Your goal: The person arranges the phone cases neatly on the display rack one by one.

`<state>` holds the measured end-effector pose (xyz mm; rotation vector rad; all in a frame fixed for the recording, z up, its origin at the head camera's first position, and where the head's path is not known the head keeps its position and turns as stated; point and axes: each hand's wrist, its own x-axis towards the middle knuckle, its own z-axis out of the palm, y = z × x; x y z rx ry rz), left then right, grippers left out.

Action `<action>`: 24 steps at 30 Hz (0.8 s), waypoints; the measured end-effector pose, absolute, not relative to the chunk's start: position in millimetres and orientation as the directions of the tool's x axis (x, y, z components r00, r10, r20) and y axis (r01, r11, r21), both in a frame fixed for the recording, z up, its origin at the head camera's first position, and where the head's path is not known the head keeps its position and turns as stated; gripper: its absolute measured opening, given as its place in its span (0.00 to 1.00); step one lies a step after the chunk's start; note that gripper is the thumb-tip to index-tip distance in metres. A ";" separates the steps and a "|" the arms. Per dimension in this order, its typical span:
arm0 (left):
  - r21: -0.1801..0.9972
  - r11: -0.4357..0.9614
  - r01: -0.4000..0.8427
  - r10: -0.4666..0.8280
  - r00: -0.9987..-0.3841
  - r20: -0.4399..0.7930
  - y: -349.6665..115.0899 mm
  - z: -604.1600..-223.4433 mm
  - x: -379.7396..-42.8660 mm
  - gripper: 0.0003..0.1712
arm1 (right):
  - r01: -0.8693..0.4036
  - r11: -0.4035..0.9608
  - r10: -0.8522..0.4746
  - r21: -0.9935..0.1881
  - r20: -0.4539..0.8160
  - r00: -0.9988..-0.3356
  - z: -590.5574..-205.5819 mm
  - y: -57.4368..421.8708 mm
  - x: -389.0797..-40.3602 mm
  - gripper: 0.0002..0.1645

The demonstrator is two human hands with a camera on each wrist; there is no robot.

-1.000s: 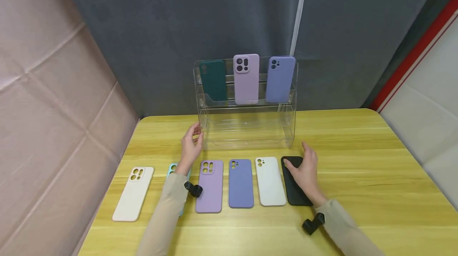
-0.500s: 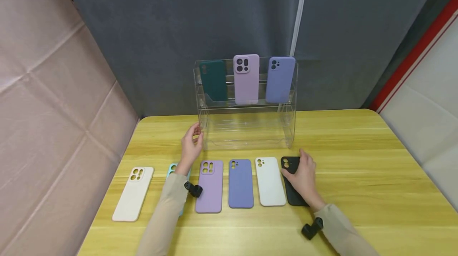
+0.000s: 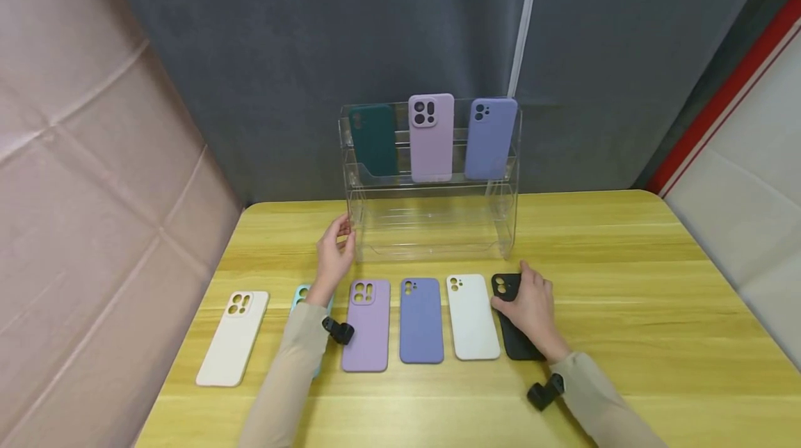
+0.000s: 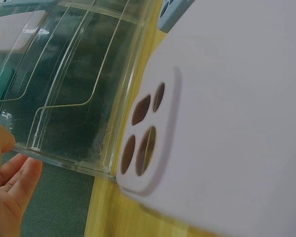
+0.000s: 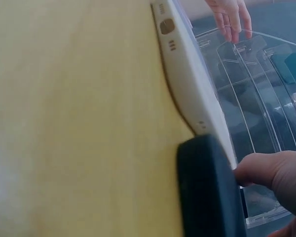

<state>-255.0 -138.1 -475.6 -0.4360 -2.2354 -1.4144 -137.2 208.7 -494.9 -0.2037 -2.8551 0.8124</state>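
Note:
My left hand [image 3: 334,257] holds the left side of a clear acrylic display rack [image 3: 432,252]; in the left wrist view the thumb lies on one side of its panel and the fingers on the other. My right hand [image 3: 533,309] grips the upper part of a black phone case [image 3: 516,342] lying on the table, thumb at its left edge, fingers along the far right side. Its camera holes show above the thumb. Just left of it lies a white phone case [image 3: 473,323]. On the rack's upper tier stand a dark green case [image 3: 373,145], a pink-lilac case [image 3: 432,149] and a periwinkle case [image 3: 490,145].
Along the wooden table [image 3: 626,295], in the same row, lie a periwinkle case [image 3: 422,326], a lilac case [image 3: 372,330] and a cream case [image 3: 231,344]. A turquoise case [image 3: 301,293] is mostly hidden under the left forearm. A grey curtain [image 3: 300,51] hangs behind.
My right hand has drawn slightly down the black case, and its thumb has gone from the camera corner to the left edge, baring the camera holes. The left hand has stayed at the rack.

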 end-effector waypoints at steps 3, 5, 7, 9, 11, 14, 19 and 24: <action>0.762 0.418 0.495 0.028 -0.845 0.534 -138.1 -475.8 -255.3 0.21 | 0.077 0.855 0.160 -0.513 0.121 -0.980 -493.0 209.6 -138.9 0.54; 0.763 0.418 0.494 0.028 -0.846 0.532 -138.1 -476.0 -255.6 0.20 | 0.075 0.861 0.152 -0.504 0.114 -0.982 -492.0 210.4 -139.8 0.53; 0.764 0.419 0.491 0.026 -0.847 0.531 -138.3 -476.2 -255.9 0.20 | 0.076 0.863 0.147 -0.500 0.104 -0.984 -490.9 211.0 -140.3 0.53; 0.764 0.422 0.489 0.026 -0.849 0.528 -138.3 -476.1 -255.9 0.20 | 0.084 0.861 0.149 -0.502 0.091 -0.985 -489.9 211.3 -140.3 0.54; 0.764 0.422 0.488 0.028 -0.849 0.527 -138.4 -475.6 -255.6 0.20 | 0.089 0.856 0.150 -0.509 0.079 -0.986 -489.4 211.9 -140.4 0.54; 0.770 0.419 0.482 0.028 -0.854 0.519 -138.4 -474.6 -255.3 0.20 | 0.080 0.849 0.145 -0.523 0.085 -0.986 -488.2 212.6 -140.1 0.53; 0.776 0.416 0.474 0.027 -0.859 0.511 -138.9 -474.4 -255.4 0.21 | 0.023 0.830 0.128 -0.557 0.150 -0.980 -485.1 213.8 -140.9 0.52; 0.768 0.417 0.485 0.031 -0.853 0.522 -139.0 -475.7 -255.5 0.21 | -0.021 0.813 0.130 -0.582 0.217 -0.967 -479.6 213.7 -141.5 0.51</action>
